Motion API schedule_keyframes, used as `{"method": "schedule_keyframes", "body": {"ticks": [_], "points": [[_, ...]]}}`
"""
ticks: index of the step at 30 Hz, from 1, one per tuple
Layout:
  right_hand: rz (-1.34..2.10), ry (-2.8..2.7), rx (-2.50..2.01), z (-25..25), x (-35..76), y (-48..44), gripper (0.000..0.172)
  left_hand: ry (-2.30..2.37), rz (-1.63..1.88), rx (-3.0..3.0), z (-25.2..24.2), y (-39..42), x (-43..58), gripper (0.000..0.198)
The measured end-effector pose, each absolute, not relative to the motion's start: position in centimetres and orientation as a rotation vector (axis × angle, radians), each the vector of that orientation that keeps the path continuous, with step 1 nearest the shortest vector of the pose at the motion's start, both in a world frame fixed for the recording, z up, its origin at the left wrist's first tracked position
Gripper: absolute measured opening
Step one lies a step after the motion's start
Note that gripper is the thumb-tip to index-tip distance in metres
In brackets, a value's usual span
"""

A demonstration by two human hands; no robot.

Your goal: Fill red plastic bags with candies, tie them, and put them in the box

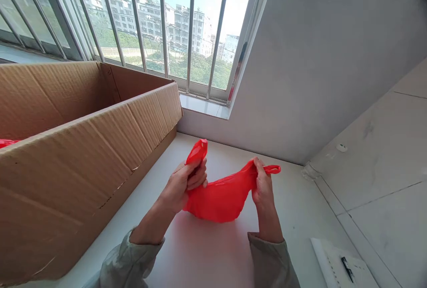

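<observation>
A red plastic bag [220, 199] hangs between my two hands above a white tabletop [207, 257]. My left hand [183, 183] is closed around one handle, whose red loop sticks up above the fingers. My right hand [262, 185] pinches the other handle, whose loop pokes out to the right. The bag's body sags between the hands and touches or nearly touches the table.
A large open cardboard box [83, 145] stands along the left, with a bit of red showing inside at its left edge. A barred window [173, 25] is behind. A grey wall rises on the right. A white pad with a pen [343, 268] lies at lower right.
</observation>
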State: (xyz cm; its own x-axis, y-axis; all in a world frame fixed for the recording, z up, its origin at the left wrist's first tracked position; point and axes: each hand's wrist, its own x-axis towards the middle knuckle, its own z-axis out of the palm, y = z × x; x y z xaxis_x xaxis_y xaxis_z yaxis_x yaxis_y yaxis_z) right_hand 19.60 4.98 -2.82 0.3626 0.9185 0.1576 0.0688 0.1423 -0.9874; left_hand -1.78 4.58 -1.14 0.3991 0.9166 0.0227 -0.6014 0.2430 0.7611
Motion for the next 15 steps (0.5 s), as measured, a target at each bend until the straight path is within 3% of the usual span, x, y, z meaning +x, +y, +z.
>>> {"method": "schedule_keyframes", "body": {"ticks": [4, 7, 9, 10, 13, 14, 15], "points": [[0.293, -1.346, -1.576, -0.2, 19.5, 3.3, 0.028, 0.845, 0.94, 0.935, -1.0, 4.3, -1.3, 0.029], [0.103, -1.589, -1.677, 1.6, 17.8, 1.0, 0.019, 0.846, 0.764, 1.191, -0.8, 3.2, -0.7, 0.071], [0.175, -1.694, -1.613, 2.5, 16.2, -0.4, 0.014, 0.796, 0.717, 1.397, -0.6, 2.1, -0.2, 0.078], [0.223, -1.76, -1.555, 2.8, 15.4, -1.1, 0.014, 0.775, 0.723, 1.508, -0.5, 1.6, 0.0, 0.069], [0.38, -2.0, -1.338, 3.5, 13.8, -2.4, 0.013, 0.733, 0.778, 1.762, -0.5, 0.4, 0.1, 0.014], [0.41, -2.063, -1.252, 3.7, 13.8, -2.6, 0.011, 0.704, 0.808, 1.795, -0.5, 0.3, 0.1, 0.005], [0.413, -2.103, -1.167, 3.9, 13.9, -2.6, 0.011, 0.693, 0.85, 1.79, -0.5, 0.3, -0.1, 0.01]]}}
